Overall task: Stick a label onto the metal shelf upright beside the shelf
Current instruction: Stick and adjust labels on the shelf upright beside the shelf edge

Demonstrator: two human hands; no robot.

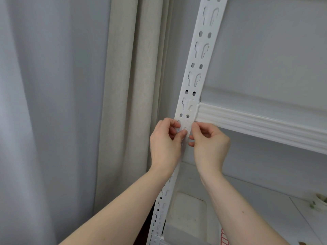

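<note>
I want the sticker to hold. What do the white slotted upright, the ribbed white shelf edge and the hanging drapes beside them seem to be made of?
White slotted upright: looks like painted sheet metal, matt, with cleanly punched keyhole slots. Ribbed white shelf edge: likely the same painted metal, with pressed ridges and a soft sheen. Hanging drapes: woven cloth, beige beside grey, falling in soft folds.

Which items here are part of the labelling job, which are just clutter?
In play: left hand, right hand, label held between them, perforated upright, shelf beam.
Bystanders: curtain, bowl, red item at the bottom.
</note>
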